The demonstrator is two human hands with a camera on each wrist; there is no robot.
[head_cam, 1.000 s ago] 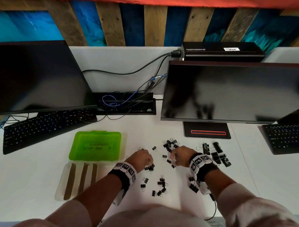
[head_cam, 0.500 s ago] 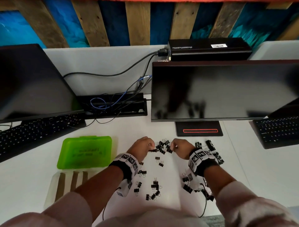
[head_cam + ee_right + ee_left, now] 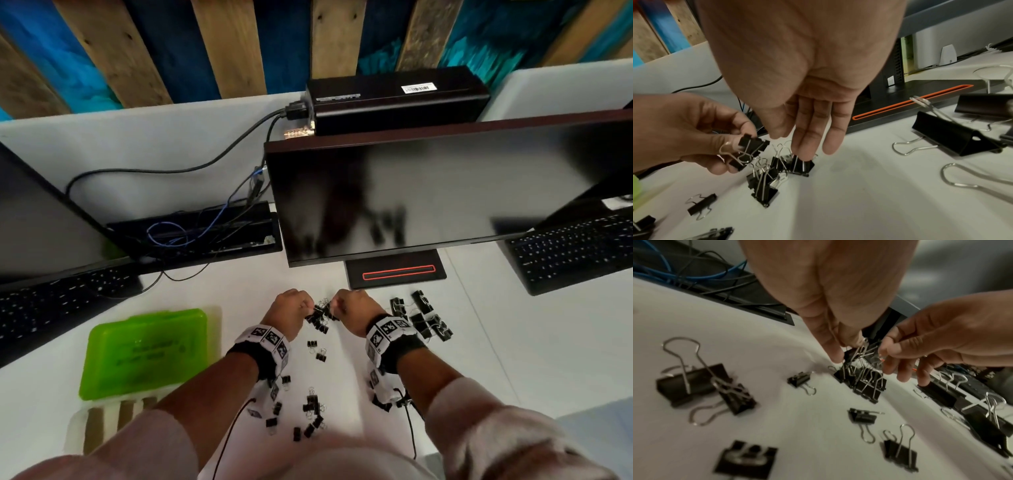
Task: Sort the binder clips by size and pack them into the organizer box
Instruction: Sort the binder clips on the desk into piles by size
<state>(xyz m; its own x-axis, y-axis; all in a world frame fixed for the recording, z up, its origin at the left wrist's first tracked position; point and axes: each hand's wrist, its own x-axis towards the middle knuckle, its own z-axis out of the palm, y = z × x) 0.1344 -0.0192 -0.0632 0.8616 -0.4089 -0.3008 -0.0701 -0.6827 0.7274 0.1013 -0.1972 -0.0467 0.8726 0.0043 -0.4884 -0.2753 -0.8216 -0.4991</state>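
Observation:
Black binder clips of several sizes lie scattered on the white desk point(image 3: 342, 377). Both hands meet over a tangled pile of small clips point(image 3: 320, 317) point(image 3: 764, 186). My left hand point(image 3: 291, 311) point(image 3: 731, 146) pinches a few small clips point(image 3: 752, 146) between thumb and fingers, just above the pile. My right hand point(image 3: 346, 306) point(image 3: 797, 146) reaches down with fairly straight fingers, and one fingertip touches a clip point(image 3: 799, 165) in the pile. The green organizer box point(image 3: 144, 353) lies at the left, and a clear divided tray point(image 3: 102, 425) lies in front of it.
Large clips point(image 3: 423, 318) point(image 3: 953, 136) lie right of my right hand. More small clips point(image 3: 310, 411) lie near my body. A monitor point(image 3: 445, 198) on its stand point(image 3: 397, 272) rises just behind the hands. Keyboards sit far left point(image 3: 51, 298) and far right point(image 3: 575, 250).
Both hands have moved away from my body to the clip pile nearer the monitor. The left hand still holds small clips. The head view has shifted left and forward.

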